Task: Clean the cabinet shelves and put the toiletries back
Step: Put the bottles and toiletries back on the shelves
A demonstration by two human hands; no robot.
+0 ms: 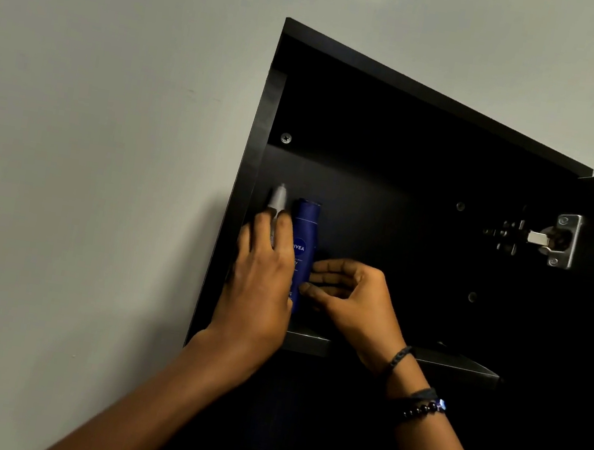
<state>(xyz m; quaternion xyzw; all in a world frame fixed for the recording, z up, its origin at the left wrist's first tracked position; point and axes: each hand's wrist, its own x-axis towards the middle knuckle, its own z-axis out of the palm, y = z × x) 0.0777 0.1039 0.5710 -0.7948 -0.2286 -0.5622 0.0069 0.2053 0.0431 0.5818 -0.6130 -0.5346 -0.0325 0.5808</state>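
Restocking the shelf (pixel 365 348): left hand (pixel 259 288) straight-fingered on the pale bottle (pixel 278 197), right hand (pixel 350 298) curled against the blue bottle (pixel 305 226), grip unclear; next I'd steady both and release.

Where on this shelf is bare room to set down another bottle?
Free: the shelf stretch right of the Nivea bottle, up to the hinge-side wall, past the right hand. Crowded: the left corner, where the white bottle stands beside the Nivea bottle, left hand over it.
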